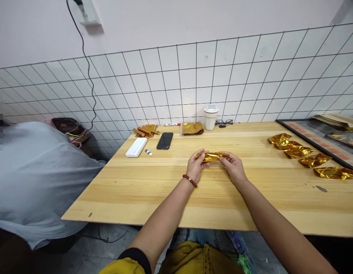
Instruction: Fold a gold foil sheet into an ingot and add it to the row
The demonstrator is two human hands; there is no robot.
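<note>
A folded gold foil piece (212, 156) lies on the wooden table (153, 190), held at both ends. My left hand (195, 166), with a red bead bracelet on the wrist, pinches its left end. My right hand (233, 166) pinches its right end. Both hands rest on the tabletop near its middle.
Several folded gold foil pieces (304, 156) lie in a row at the right. At the back stand a white cup (210, 117), a gold foil stack (192, 128), a black phone (165, 140), a white box (136, 147), gold strips (146, 130) and glasses (223, 123). A person in a grey shirt (30, 175) bends at the left.
</note>
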